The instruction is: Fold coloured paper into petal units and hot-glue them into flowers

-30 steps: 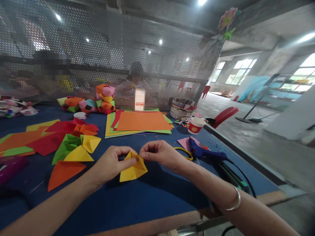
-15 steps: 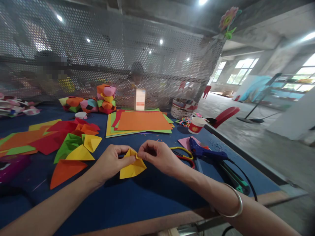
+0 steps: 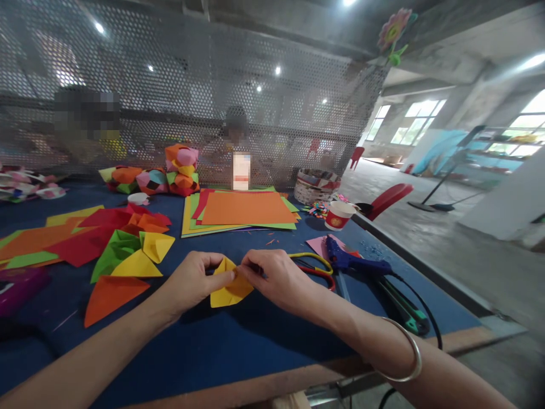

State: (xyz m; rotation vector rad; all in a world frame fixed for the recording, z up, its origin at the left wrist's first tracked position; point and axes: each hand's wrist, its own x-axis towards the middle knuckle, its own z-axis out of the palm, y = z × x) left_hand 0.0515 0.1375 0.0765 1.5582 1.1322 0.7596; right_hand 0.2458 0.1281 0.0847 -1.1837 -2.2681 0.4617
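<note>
A small piece of folded yellow paper (image 3: 232, 292) is held between both hands above the blue tabletop (image 3: 204, 358). My left hand (image 3: 196, 281) pinches its left side, thumb on top. At its upper right, the thumb and fingers of my right hand (image 3: 275, 278) pinch the fold, hiding that corner. Left of my left hand lie folded paper pieces: a yellow one (image 3: 136, 264), a green one (image 3: 114, 255) and an orange one (image 3: 113, 295). Scissors with yellow and red handles (image 3: 317, 270) lie just beyond my right hand.
A stack of coloured paper sheets (image 3: 247, 209) lies ahead. To the right are a blue glue gun (image 3: 357, 261) with a cord, a paper cup (image 3: 339, 216) and a woven basket (image 3: 317, 186). Paper balls (image 3: 182, 170) stand at the back left, before a perforated screen (image 3: 272, 85).
My right hand has turned and shifted slightly over the yellow paper, covering more of its right side. The left hand keeps its pinch. The whole view has shifted a little.
</note>
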